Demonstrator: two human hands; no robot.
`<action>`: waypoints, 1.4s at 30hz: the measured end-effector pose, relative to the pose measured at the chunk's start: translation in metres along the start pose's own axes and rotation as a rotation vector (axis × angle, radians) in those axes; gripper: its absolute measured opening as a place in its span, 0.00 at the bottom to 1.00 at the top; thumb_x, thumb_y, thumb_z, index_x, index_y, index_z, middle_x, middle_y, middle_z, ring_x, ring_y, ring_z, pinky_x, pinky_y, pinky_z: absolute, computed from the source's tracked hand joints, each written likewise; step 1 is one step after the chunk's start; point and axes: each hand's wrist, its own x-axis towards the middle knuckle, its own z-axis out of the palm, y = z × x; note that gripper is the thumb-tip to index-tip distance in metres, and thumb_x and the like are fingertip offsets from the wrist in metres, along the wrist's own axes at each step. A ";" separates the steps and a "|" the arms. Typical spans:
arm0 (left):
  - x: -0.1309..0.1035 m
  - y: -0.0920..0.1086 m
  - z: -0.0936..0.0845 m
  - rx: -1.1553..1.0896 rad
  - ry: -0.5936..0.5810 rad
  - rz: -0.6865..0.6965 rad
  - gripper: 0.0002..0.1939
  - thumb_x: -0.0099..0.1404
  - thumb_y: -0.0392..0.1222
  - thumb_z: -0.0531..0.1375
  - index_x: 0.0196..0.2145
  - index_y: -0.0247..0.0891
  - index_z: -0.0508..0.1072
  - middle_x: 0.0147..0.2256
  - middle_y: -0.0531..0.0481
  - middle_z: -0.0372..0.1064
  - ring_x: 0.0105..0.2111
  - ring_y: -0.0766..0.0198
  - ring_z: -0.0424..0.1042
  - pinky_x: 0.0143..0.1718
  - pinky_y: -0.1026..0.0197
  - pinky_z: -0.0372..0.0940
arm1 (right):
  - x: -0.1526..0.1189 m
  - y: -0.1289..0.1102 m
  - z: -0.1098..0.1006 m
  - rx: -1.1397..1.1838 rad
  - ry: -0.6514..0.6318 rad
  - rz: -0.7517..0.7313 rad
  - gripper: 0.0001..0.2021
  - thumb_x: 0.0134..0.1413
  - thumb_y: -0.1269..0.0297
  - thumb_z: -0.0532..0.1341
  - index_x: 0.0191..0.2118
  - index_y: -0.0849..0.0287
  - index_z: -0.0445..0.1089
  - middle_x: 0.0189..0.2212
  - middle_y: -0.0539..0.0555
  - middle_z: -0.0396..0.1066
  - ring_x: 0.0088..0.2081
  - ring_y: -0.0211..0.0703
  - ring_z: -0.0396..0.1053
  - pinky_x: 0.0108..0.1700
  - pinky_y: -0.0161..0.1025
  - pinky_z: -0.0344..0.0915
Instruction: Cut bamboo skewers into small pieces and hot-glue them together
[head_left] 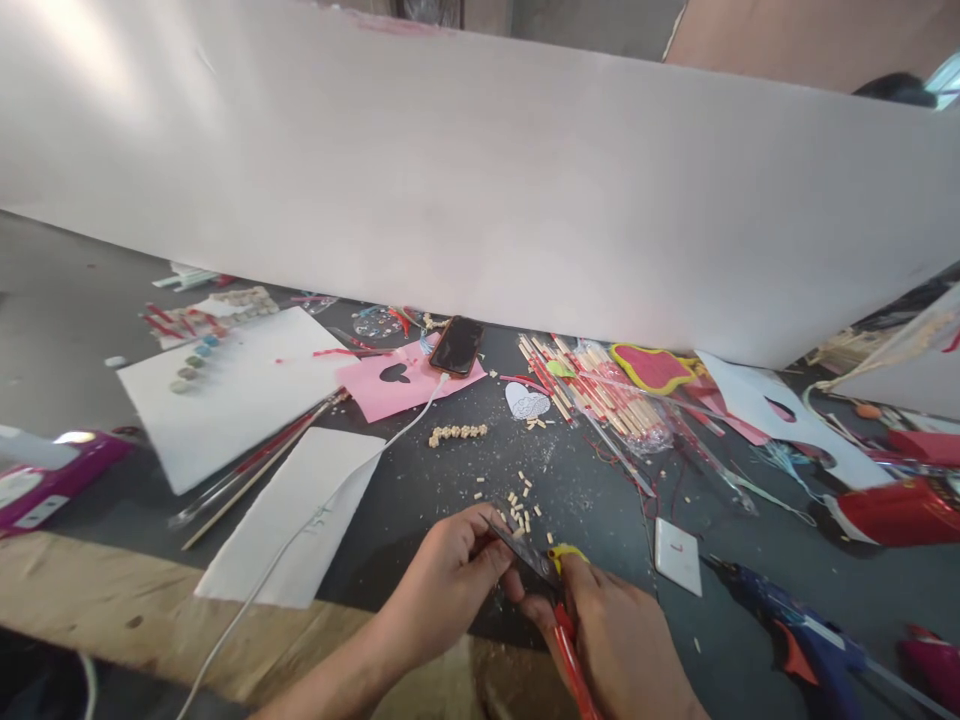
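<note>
The red-handled cutting tool (534,562) is in the right hand (619,630), over the near part of the dark bench (420,500), its dark blades pointing away and to the left. The right hand's fingers are wrapped around its handles, one red and one with yellow showing. The left hand (450,575) is at the blade end, thumb and fingers curled close together; whether they pinch something small there cannot be made out.

Just beyond the blades lie scattered short stick pieces (521,508), with pale crumbs around them. Farther back are a short knobbly strip (457,433) and a white heart cutout (527,401), and to the right of the heart a bundle of red-and-tan sticks (615,390), partly in clear plastic. A phone (457,346) rests on pink paper (394,385), with a white cable (411,425) plugged into it; the cable runs across a torn-edged white sheet (300,520) toward the near edge. To the left, a larger white sheet (255,400) bears dabs of paint (196,365). Right of the hands are a small white square (678,556) with a red mark and a blue glue gun (799,620) with an orange trigger.
</note>
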 end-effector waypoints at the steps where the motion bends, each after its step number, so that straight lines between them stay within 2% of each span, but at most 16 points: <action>1: 0.000 0.000 0.000 -0.009 0.008 -0.014 0.07 0.64 0.39 0.51 0.29 0.36 0.65 0.22 0.53 0.70 0.19 0.71 0.59 0.23 0.68 0.52 | 0.000 0.000 -0.001 0.011 0.005 0.001 0.06 0.55 0.62 0.56 0.37 0.57 0.64 0.28 0.54 0.74 0.30 0.49 0.73 0.28 0.39 0.63; 7: 0.001 0.006 0.000 0.100 0.032 0.023 0.10 0.63 0.40 0.51 0.26 0.35 0.65 0.22 0.51 0.71 0.20 0.71 0.59 0.22 0.68 0.51 | 0.001 0.002 -0.005 0.085 0.048 -0.037 0.13 0.44 0.62 0.61 0.37 0.58 0.62 0.34 0.59 0.71 0.37 0.52 0.71 0.33 0.41 0.65; 10: 0.003 0.007 0.001 -0.009 -0.016 -0.017 0.08 0.62 0.40 0.52 0.26 0.36 0.64 0.19 0.51 0.70 0.17 0.72 0.55 0.20 0.69 0.48 | 0.000 0.002 -0.008 0.116 0.032 -0.047 0.14 0.41 0.59 0.62 0.34 0.57 0.61 0.35 0.60 0.71 0.37 0.54 0.70 0.33 0.42 0.65; 16: 0.007 0.004 -0.002 -0.293 -0.154 -0.217 0.06 0.54 0.40 0.58 0.26 0.35 0.64 0.15 0.52 0.68 0.12 0.76 0.47 0.14 0.69 0.39 | -0.002 0.006 -0.002 0.107 0.049 -0.056 0.14 0.40 0.60 0.63 0.35 0.58 0.62 0.34 0.58 0.71 0.37 0.53 0.70 0.34 0.42 0.65; 18: 0.007 0.003 -0.002 -0.352 -0.200 -0.273 0.09 0.53 0.42 0.59 0.26 0.36 0.63 0.15 0.51 0.68 0.10 0.77 0.44 0.13 0.69 0.36 | -0.004 0.008 0.001 0.099 0.075 -0.057 0.12 0.43 0.62 0.63 0.35 0.57 0.62 0.32 0.56 0.72 0.35 0.50 0.71 0.33 0.39 0.64; 20: 0.006 0.001 0.000 -0.364 -0.203 -0.264 0.11 0.54 0.45 0.59 0.26 0.36 0.63 0.16 0.50 0.69 0.10 0.77 0.43 0.13 0.69 0.36 | -0.006 0.009 0.004 0.093 0.100 -0.050 0.08 0.47 0.63 0.60 0.35 0.56 0.63 0.29 0.54 0.73 0.32 0.47 0.72 0.30 0.36 0.63; 23: 0.003 -0.001 0.005 -0.248 -0.128 -0.181 0.12 0.59 0.48 0.56 0.27 0.36 0.63 0.19 0.51 0.69 0.12 0.76 0.47 0.14 0.70 0.42 | -0.009 0.009 0.004 0.086 0.114 -0.031 0.08 0.53 0.59 0.58 0.37 0.57 0.64 0.27 0.53 0.74 0.29 0.46 0.72 0.27 0.35 0.61; 27: -0.001 -0.003 0.010 0.144 0.085 0.012 0.08 0.62 0.41 0.53 0.30 0.36 0.68 0.25 0.51 0.70 0.22 0.69 0.63 0.23 0.69 0.55 | -0.008 0.005 -0.002 0.061 0.094 0.020 0.13 0.54 0.54 0.57 0.38 0.59 0.65 0.26 0.54 0.74 0.28 0.48 0.73 0.27 0.37 0.62; 30: -0.005 -0.004 0.010 0.262 0.144 0.100 0.09 0.63 0.39 0.52 0.29 0.36 0.70 0.27 0.50 0.72 0.29 0.65 0.69 0.30 0.67 0.59 | -0.007 0.002 -0.003 0.059 0.062 0.039 0.12 0.54 0.55 0.57 0.37 0.59 0.66 0.27 0.54 0.74 0.28 0.49 0.73 0.28 0.38 0.63; 32: -0.006 -0.004 0.009 0.207 0.127 0.090 0.10 0.64 0.39 0.52 0.28 0.35 0.69 0.25 0.50 0.71 0.26 0.66 0.68 0.29 0.67 0.59 | -0.008 0.001 -0.002 0.068 0.062 0.034 0.11 0.54 0.56 0.58 0.37 0.59 0.66 0.28 0.55 0.74 0.29 0.49 0.73 0.28 0.38 0.64; 34: -0.006 -0.003 0.007 0.078 0.080 0.036 0.09 0.63 0.40 0.53 0.27 0.35 0.67 0.22 0.51 0.70 0.21 0.69 0.63 0.23 0.68 0.55 | -0.009 0.001 0.001 0.077 0.081 0.020 0.09 0.53 0.59 0.59 0.37 0.59 0.65 0.29 0.55 0.74 0.30 0.48 0.73 0.29 0.38 0.64; 38: -0.004 -0.005 0.004 -0.289 -0.065 -0.133 0.09 0.58 0.43 0.57 0.25 0.35 0.65 0.16 0.53 0.68 0.12 0.75 0.48 0.15 0.70 0.42 | -0.010 0.003 0.008 0.078 0.139 -0.016 0.08 0.51 0.64 0.60 0.38 0.58 0.65 0.31 0.56 0.74 0.32 0.47 0.73 0.32 0.38 0.65; 42: -0.001 -0.012 0.001 -0.495 -0.188 -0.301 0.09 0.52 0.43 0.61 0.24 0.37 0.64 0.13 0.53 0.66 0.08 0.77 0.42 0.11 0.68 0.34 | -0.010 0.005 0.008 0.077 0.141 -0.059 0.07 0.52 0.61 0.60 0.35 0.57 0.64 0.30 0.55 0.73 0.32 0.47 0.72 0.31 0.38 0.65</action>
